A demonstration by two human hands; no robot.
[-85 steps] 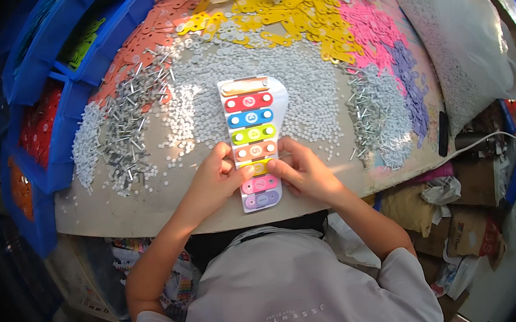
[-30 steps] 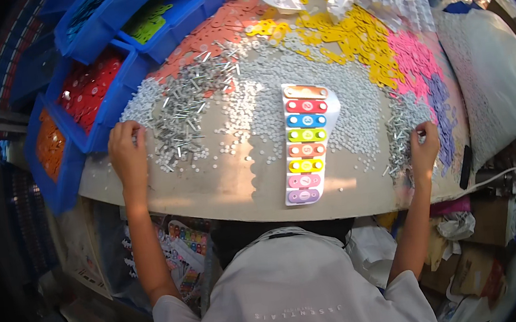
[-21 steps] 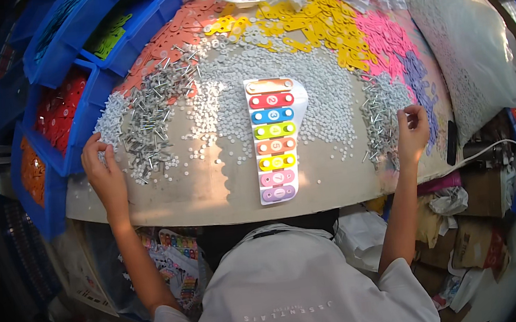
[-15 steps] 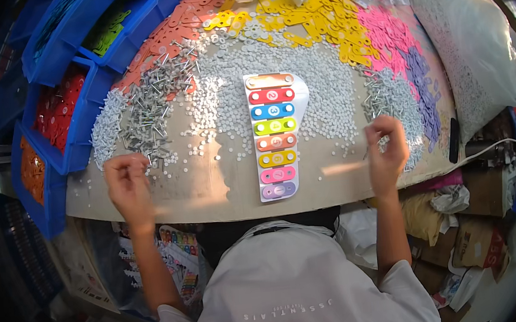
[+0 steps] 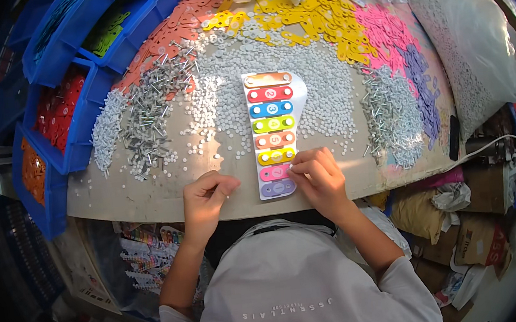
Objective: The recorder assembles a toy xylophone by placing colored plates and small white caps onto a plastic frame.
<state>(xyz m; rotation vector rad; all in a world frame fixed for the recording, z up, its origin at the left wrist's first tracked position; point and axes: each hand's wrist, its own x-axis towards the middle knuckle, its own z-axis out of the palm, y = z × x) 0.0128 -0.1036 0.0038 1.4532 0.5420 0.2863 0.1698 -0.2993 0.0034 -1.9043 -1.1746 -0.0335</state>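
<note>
A toy xylophone [image 5: 297, 98] with a white base and several coloured bars lies on the table. White caps sit at both ends of its upper bars; the pink bar [image 5: 274, 172] and the purple bar [image 5: 278, 188] nearest me show bare holes. My right hand [image 5: 323, 182] is closed in a pinch at the right end of the pink bar, with a small white piece at its fingertips, likely a cap or pin. Left of the xylophone, my left hand [image 5: 205, 204] hovers pinched, apart from it; a tiny white piece shows at its fingertips.
Loose white caps [image 5: 327, 104] surround the xylophone's far end. Metal pins lie in a left pile [image 5: 149, 125] and a right pile [image 5: 383, 105]. Yellow bars [image 5: 319, 18], pink bars [image 5: 385, 34] and purple bars [image 5: 422, 95] lie beyond. Blue bins [image 5: 76, 141] stand left, a plastic sack [image 5: 471, 47] right.
Both hands have come inward from the pin piles at the sides. My right hand now reaches the pink bar; my left hand is near the xylophone's left side. The xylophone has shifted very slightly.
</note>
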